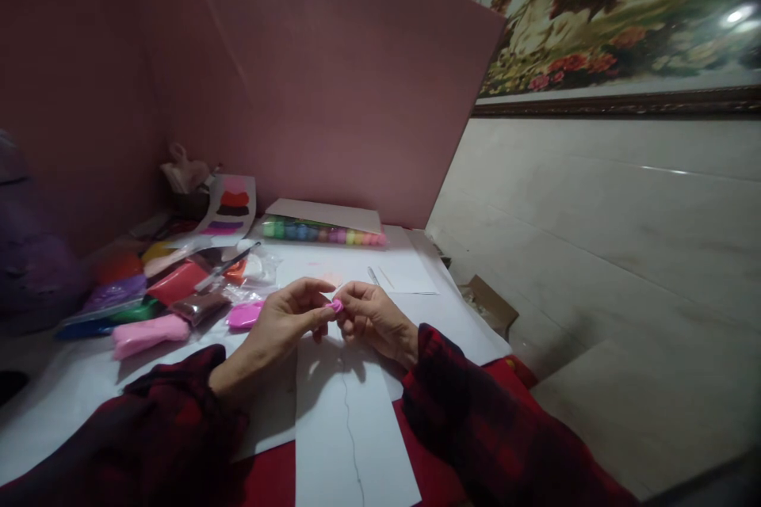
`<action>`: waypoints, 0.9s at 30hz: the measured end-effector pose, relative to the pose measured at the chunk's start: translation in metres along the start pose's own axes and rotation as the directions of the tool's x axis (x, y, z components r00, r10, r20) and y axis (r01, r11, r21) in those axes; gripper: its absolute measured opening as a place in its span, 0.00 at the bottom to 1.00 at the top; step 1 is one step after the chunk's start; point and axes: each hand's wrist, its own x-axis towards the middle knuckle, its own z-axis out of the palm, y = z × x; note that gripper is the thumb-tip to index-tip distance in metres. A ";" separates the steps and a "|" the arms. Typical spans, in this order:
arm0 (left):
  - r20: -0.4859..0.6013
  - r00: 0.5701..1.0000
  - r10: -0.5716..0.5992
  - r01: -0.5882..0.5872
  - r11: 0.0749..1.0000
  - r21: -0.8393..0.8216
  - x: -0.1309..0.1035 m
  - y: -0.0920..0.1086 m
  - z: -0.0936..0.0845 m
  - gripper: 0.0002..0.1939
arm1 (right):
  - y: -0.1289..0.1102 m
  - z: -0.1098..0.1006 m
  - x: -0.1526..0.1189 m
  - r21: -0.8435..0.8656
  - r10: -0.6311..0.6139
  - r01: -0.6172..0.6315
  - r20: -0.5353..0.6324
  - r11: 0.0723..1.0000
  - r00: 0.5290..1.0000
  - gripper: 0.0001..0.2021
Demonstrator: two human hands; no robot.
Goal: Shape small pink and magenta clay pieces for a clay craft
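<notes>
A small lump of bright pink clay (336, 306) is pinched between the fingertips of both hands. My left hand (291, 315) grips it from the left, and my right hand (372, 315) has thumb and forefinger closed on its right side. Under the hands lies a white paper strip (338, 444) with a wavy dark line drawn along it. Beside my left wrist sits a flat magenta clay piece (245, 315).
Bagged clays, including a red pack (178, 282) and a pink pack (150, 335), cover the left side. At the back stands a tray of coloured clays (321, 234). A pen (372, 276) lies beyond my right hand. An open cardboard box (491, 305) is at the right.
</notes>
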 end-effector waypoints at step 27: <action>-0.050 0.993 -0.109 0.108 0.994 -0.019 0.001 -0.010 -0.007 0.13 | 0.007 0.001 -0.002 -0.558 -0.438 0.384 0.040 0.736 0.898 0.06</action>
